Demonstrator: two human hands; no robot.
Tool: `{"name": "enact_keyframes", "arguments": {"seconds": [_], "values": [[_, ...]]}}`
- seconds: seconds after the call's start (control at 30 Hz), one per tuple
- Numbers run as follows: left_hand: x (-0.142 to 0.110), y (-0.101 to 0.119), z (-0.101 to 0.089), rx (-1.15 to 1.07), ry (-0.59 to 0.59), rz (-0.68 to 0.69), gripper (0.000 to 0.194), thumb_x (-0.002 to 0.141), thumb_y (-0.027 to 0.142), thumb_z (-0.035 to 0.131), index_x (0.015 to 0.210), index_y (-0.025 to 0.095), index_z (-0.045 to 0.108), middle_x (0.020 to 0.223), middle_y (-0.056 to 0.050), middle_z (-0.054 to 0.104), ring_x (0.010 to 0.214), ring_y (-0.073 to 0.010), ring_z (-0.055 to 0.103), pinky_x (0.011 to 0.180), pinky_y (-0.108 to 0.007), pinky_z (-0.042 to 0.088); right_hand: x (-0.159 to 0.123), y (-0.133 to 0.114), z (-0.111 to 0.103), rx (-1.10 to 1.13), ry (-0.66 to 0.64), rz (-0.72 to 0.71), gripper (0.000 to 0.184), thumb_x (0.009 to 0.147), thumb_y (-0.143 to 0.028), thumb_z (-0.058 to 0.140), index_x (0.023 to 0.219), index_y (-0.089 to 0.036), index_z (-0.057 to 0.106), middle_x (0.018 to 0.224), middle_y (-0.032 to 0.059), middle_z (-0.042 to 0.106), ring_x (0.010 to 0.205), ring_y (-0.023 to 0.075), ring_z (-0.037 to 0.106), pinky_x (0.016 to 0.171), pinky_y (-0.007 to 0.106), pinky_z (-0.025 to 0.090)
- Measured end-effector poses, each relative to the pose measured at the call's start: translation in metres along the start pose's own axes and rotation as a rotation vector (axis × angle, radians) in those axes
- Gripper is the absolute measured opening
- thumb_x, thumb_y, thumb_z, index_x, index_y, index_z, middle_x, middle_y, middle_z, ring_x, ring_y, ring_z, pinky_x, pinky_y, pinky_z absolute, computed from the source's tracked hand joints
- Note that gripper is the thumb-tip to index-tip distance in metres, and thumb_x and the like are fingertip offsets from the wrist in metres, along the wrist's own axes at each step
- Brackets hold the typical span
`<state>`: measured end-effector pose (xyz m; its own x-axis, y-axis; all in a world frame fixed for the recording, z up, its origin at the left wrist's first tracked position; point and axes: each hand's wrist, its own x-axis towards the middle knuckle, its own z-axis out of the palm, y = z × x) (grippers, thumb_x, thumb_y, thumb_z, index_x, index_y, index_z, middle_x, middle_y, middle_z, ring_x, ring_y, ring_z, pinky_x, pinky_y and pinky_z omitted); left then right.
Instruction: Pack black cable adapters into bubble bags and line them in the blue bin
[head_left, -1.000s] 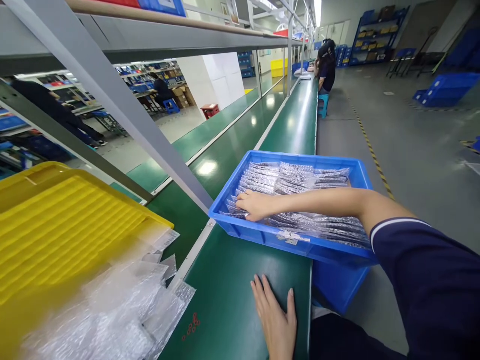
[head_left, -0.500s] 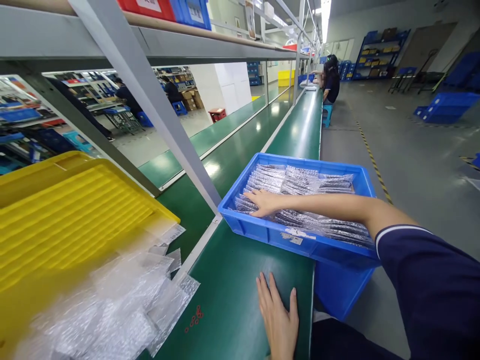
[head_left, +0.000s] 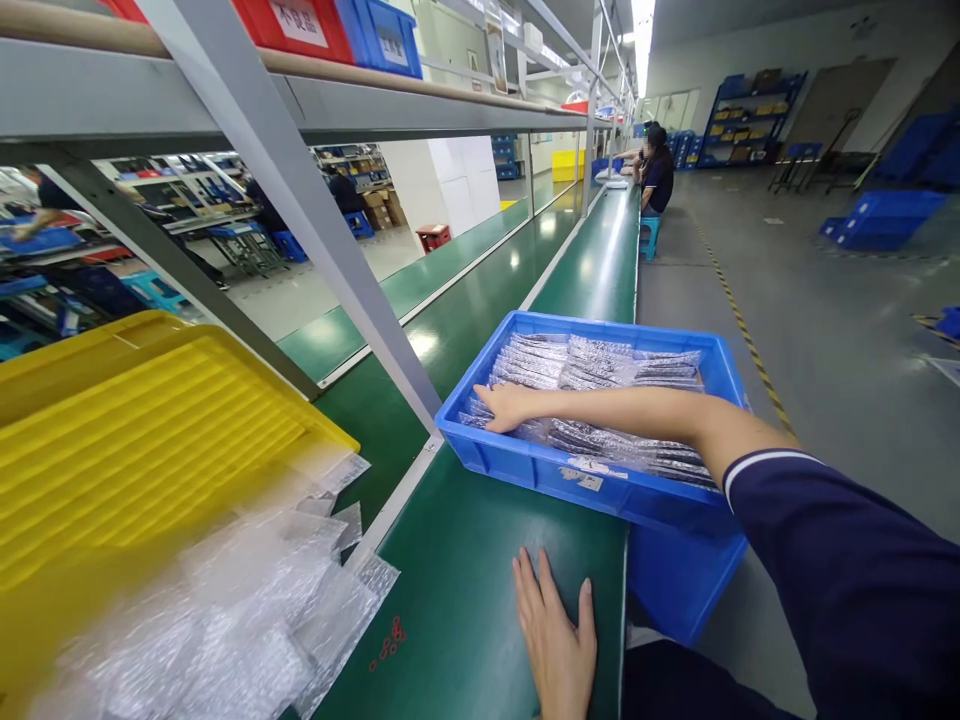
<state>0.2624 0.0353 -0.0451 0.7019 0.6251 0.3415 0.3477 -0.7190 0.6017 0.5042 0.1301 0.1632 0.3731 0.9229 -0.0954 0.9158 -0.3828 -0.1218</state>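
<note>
Near bin (head_left: 525, 470) was blue, its bags (head_left: 529, 362) silvery and dark; left tray (head_left: 150, 430) was yellow, bench (head_left: 465, 560) green, right sleeve (head_left: 840, 560) navy with white edging.

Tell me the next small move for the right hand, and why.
Probably a light straightening of the bagged items under the right hand: it reaches inside the blue bin, at its left end, and the items lean together in rows. Whether it grips one is unclear. The left hand lies flat on the green bench.
</note>
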Motion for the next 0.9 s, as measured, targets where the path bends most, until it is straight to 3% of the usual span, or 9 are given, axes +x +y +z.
{"name": "enact_keyframes", "arguments": {"seconds": [0.4,0.63,0.77,0.9], "values": [[-0.003,-0.014,0.015,0.073,0.066,0.059,0.054,0.094,0.038,0.042,0.143,0.015,0.034,0.151,-0.017,0.027,0.141,-0.033,0.022,0.105,-0.053,0.036,0.001,-0.012,-0.004,-0.006,-0.048,0.054,0.098,0.079,-0.041,0.061,0.148,0.002,0.006,0.132,0.0308,0.045,0.116,0.0381,0.054,0.09,0.043,0.05],[0.004,-0.012,0.012,0.139,0.129,0.125,0.049,0.094,0.036,0.041,0.133,0.006,0.044,0.145,-0.023,0.036,0.138,-0.037,0.027,0.1,-0.052,0.041,-0.009,0.0,-0.006,0.043,-0.016,-0.015,0.09,0.078,-0.043,0.065,0.144,-0.002,0.022,0.131,0.026,0.049,0.117,0.0351,0.053,0.093,0.039,0.047],[0.004,-0.009,0.013,0.162,0.178,0.174,0.047,0.093,0.034,0.043,0.13,0.005,0.046,0.141,-0.025,0.04,0.134,-0.0394,0.033,0.097,-0.052,0.043,-0.039,0.016,-0.022,0.044,0.119,-0.165,0.072,0.084,-0.046,0.058,0.138,-0.004,0.037,0.132,0.0232,0.049,0.116,0.0336,0.052,0.091,0.042,0.046],[0.012,-0.022,0.013,0.11,0.275,0.258,0.043,0.09,0.031,0.047,0.122,0.003,0.05,0.132,-0.029,0.046,0.126,-0.0422,0.042,0.092,-0.052,0.045,-0.108,0.026,-0.029,-0.09,0.234,-0.382,0.056,0.09,-0.042,0.05,0.13,-0.003,0.047,0.128,0.0211,0.053,0.111,0.0295,0.053,0.095,0.041,0.042]]}}
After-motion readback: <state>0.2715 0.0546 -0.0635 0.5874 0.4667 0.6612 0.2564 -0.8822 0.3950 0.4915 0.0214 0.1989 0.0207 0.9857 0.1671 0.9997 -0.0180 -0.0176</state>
